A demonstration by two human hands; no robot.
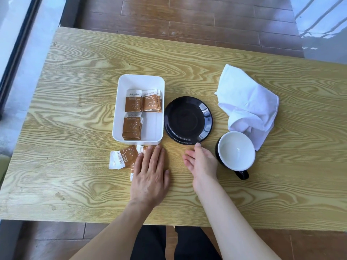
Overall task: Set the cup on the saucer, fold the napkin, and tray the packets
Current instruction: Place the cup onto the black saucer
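We see the left hand (150,169) lying palm-down with fingers straight and close together, pressed flat on the loose packets (124,156) at the near side of the table (75,91); it grasps nothing. The forearm runs in from the bottom edge, slanting slightly to the right. The right hand (201,162) stands on its edge, palm turned toward the left, fingers relaxed and lightly bent, released and empty; its uppermost fingertip sits at the near rim of the saucer (188,120), though we cannot tell whether it truly touches.

The table is pale wood-grain with bold looping figure. The tray (120,109) is a white, smooth, rectangular box with rounded corners, and it holds brown-and-white paper packets in three small stacks, two along its far half, one at near left. The loose ones are the same flat squarish sachets, fanned and overlapping, partly hidden under the left hand. The saucer is round, glossy black, with window light reflected on its right side. The cup (236,151) is black outside, white and bowl-shaped within, its handle pointing toward us. The napkin (247,102) is white cloth, crumpled in soft folds.

The loose packets lie just in front of the tray. The cup stands on the table just right of the right hand, near the saucer. The napkin lies beyond the cup, its near corner behind the cup's rim
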